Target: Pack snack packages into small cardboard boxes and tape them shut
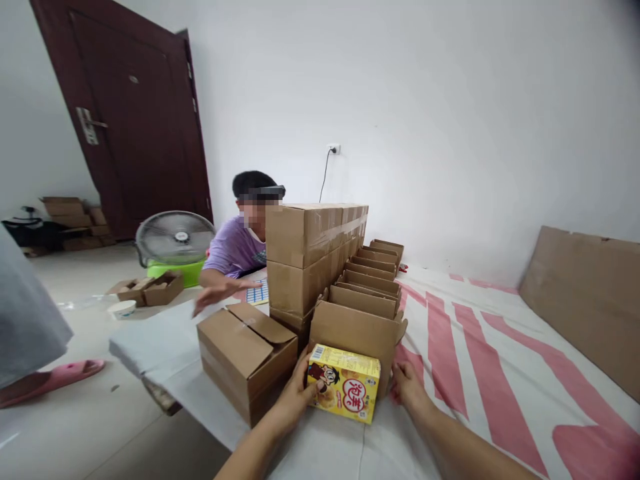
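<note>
A yellow snack box (345,383) with a cartoon face and red lettering stands in front of an open cardboard carton (353,327). My left hand (300,390) is closed on the left end of the snack box, thumb on its front. To the right of it, my right hand (410,388) has its fingers curled in beside the carton's lower right edge. What it pinches, if anything, I cannot make out. Behind the nearest carton, several more open cartons (373,280) run in a row toward the wall.
Stacked taped cartons (286,237) rise left of the row. A carton with folded flaps (240,360) sits on the table's left edge. Across from me a person in purple (225,250) reaches over it. A fan (175,239) and opened boxes (164,288) are on the floor.
</note>
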`<state>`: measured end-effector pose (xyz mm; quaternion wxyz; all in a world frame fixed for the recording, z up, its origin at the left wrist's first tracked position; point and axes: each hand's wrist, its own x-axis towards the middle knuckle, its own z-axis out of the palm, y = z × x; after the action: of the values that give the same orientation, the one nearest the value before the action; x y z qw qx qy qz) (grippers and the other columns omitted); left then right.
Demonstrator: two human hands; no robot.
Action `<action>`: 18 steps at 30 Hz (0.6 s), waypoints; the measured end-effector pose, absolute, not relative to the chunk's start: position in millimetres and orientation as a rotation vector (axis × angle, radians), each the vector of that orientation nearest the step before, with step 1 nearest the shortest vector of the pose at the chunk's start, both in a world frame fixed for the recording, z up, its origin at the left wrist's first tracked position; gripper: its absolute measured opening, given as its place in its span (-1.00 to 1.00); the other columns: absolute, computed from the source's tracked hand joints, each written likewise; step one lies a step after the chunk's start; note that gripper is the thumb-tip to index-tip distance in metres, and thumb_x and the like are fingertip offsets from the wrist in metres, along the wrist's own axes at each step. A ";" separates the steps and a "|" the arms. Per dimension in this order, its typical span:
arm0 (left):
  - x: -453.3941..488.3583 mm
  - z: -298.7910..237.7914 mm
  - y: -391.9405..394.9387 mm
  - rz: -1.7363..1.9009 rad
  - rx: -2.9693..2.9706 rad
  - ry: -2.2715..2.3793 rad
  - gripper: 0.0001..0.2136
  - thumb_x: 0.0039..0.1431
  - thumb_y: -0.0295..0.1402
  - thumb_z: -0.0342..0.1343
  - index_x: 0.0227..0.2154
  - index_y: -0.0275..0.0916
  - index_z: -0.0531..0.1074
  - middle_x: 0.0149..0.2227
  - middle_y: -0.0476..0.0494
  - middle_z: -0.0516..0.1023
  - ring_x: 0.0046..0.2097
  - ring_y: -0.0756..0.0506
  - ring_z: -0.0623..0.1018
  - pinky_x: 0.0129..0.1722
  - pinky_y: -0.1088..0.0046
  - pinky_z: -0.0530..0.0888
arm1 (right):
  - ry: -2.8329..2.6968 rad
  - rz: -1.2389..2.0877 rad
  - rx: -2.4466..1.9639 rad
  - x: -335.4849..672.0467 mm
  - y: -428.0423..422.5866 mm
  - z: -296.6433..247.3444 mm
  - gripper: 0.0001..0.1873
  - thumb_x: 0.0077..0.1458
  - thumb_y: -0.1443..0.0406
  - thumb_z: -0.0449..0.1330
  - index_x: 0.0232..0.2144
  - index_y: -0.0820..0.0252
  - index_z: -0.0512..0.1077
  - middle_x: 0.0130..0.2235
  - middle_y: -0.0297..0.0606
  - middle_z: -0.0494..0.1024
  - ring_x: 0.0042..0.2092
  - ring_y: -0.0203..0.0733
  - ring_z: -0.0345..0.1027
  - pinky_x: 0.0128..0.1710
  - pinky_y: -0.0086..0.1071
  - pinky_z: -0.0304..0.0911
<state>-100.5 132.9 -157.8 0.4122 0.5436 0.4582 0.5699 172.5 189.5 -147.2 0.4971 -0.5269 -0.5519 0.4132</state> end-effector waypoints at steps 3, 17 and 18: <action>-92.6 -160.7 129.3 1.469 1.340 1.269 -0.26 0.00 -0.10 0.17 0.22 -0.23 0.09 0.24 -0.35 0.27 0.25 -0.28 0.30 0.25 0.17 0.21 | -1.359 1.075 -1.282 171.9 160.2 -147.1 -0.44 -0.17 -0.29 0.07 -0.56 0.05 0.25 -0.62 -0.31 0.44 -0.58 -0.09 0.40 -0.63 -0.28 0.22; -74.8 -189.4 60.4 1.631 1.456 1.709 -0.48 0.08 -0.14 0.02 0.07 -0.30 0.19 0.14 -0.46 0.30 0.23 -0.40 0.28 0.23 -0.03 0.17 | -2.026 0.984 -0.817 102.6 75.1 -96.7 -0.56 0.05 0.17 0.18 -0.02 0.12 0.27 -0.14 -0.19 0.51 -0.13 -0.09 0.41 -0.15 -0.22 0.33; -76.3 -191.3 52.4 1.645 1.459 1.721 -0.50 0.10 -0.14 0.01 0.06 -0.28 0.19 0.13 -0.45 0.31 0.22 -0.40 0.29 0.22 -0.04 0.18 | -2.053 0.974 -0.818 88.0 74.3 -93.9 -0.45 -0.01 0.20 0.21 0.05 0.13 0.23 -0.07 -0.14 0.49 -0.09 -0.07 0.41 -0.12 -0.19 0.34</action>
<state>-76.3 52.4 -191.3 0.1737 0.5146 0.6069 0.5802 88.0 74.3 -93.9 0.3554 -0.3168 -0.7945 0.3770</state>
